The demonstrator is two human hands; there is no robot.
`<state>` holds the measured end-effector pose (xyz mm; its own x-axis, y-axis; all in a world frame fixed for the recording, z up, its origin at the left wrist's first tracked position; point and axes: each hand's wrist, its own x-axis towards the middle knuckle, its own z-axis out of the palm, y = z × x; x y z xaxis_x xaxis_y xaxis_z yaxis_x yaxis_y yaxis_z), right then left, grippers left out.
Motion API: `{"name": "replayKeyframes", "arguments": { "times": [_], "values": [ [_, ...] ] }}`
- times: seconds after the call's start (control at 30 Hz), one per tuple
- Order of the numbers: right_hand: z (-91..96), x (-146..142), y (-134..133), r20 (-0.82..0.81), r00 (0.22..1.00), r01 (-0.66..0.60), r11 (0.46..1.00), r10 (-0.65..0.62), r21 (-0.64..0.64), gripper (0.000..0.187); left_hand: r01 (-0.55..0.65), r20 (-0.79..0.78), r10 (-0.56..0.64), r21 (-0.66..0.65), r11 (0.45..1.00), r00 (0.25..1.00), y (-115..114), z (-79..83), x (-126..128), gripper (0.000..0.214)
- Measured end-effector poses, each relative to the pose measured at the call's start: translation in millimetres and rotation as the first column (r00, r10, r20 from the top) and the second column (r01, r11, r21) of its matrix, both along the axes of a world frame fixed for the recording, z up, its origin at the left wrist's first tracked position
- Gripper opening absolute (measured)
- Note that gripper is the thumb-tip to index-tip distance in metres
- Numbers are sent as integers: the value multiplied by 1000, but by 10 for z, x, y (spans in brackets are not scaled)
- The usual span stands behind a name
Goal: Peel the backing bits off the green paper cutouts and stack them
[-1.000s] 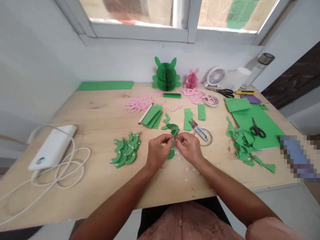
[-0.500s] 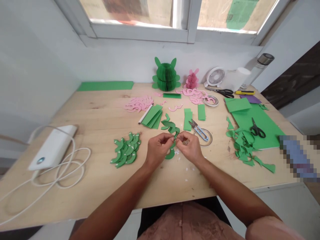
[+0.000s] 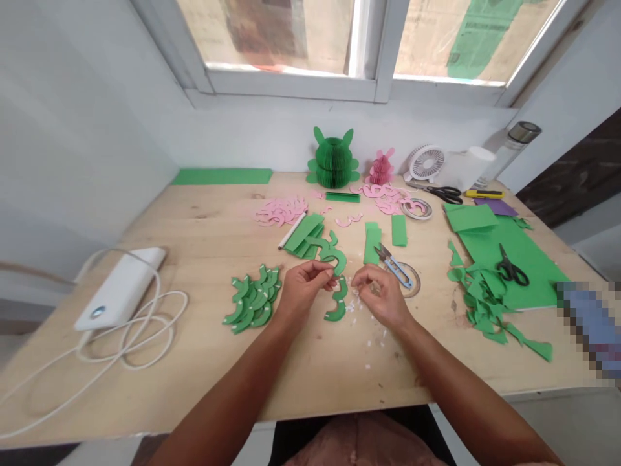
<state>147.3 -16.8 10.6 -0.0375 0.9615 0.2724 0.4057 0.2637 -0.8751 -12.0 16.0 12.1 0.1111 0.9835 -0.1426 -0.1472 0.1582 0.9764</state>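
My left hand (image 3: 306, 290) is closed in a pinch on a curved green paper piece (image 3: 338, 262), whose arc stands up past the fingertips. Below the fingers, more green arcs with small white tabs (image 3: 336, 314) lie on the wood. A short way to the right, my right hand (image 3: 382, 294) is closed, thumb against forefinger; whatever is between them is too small to make out. Tiny white scraps (image 3: 367, 343) are strewn under and beside it. Left of my left hand lies a heap of green arcs with white tabs (image 3: 252, 298). Blue-handled thread snips (image 3: 395, 266) rest behind my right hand.
Green paper scraps (image 3: 480, 294) and black scissors (image 3: 512, 265) lie at the right. Folded green cards (image 3: 305, 234) and a white pen (image 3: 292, 230) are behind my hands. A white power bank (image 3: 121, 288) with a looped cable sits left. Paper figures (image 3: 334, 163) stand at the wall.
My hands have come apart: the right one has drawn off to the right, while the left keeps the green paper piece. The view has tilted up slightly and shifted left.
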Motion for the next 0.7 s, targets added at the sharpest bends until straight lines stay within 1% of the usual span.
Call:
{"name": "replayKeyframes", "arguments": {
  "times": [0.07, 0.1, 0.13, 0.17, 0.2, 0.27, 0.33, 0.4, 0.47, 0.57, 0.63, 0.7],
  "values": [
    [29, 2, -13, 35, 991, -128, 992, 127, 13, 16, -19, 0, 19, 1, 1000, 1000, 5, 16, -7, 17],
    [40, 0, -19, 54, 985, -163, 986, 162, 17, 17, -21, 1, 21, 2, 1000, 1000, 6, 22, -11, 17],
    [47, -2, -23, 68, 984, -169, 985, 167, 22, 18, -20, 4, 20, 5, 1000, 1000, 6, 27, -14, 16],
    [49, -4, -25, 74, 987, -143, 989, 141, 31, 18, -15, 7, 15, 7, 1000, 1000, 6, 31, -17, 16],
    [45, -4, -23, 69, 994, -89, 995, 86, 38, 16, -7, 10, 7, 12, 1000, 1000, 5, 33, -19, 15],
    [25, 4, -10, 27, 997, 67, 997, -68, 32, 9, 17, 14, -18, 22, 1000, 1000, 3, 33, -24, 14],
    [-1, 23, 12, -37, 980, 195, 981, -196, -7, 11, 44, 22, -45, 31, 999, 999, 0, 32, -26, 12],
    [-18, 44, 33, -113, 965, 234, 971, -238, -50, 12, 78, 35, -80, 37, 996, 996, -5, 35, -27, 11],
    [-14, 56, 47, -206, 955, 197, 975, -215, -105, 16, 135, 42, -137, 32, 990, 990, -14, 42, -27, 10],
    [18, 45, 51, -341, 930, 67, 976, -137, -208, 21, 265, 16, -265, 8, 964, 964, -33, 59, -28, 10],
    [39, 25, 48, -406, 905, 9, 959, -128, -282, 21, 340, -13, -340, -5, 940, 940, -43, 65, -29, 11],
    [48, 7, 45, -459, 876, -25, 938, -146, -345, 20, 393, -33, -393, -8, 920, 919, -45, 62, -35, 13]
  ]
}}
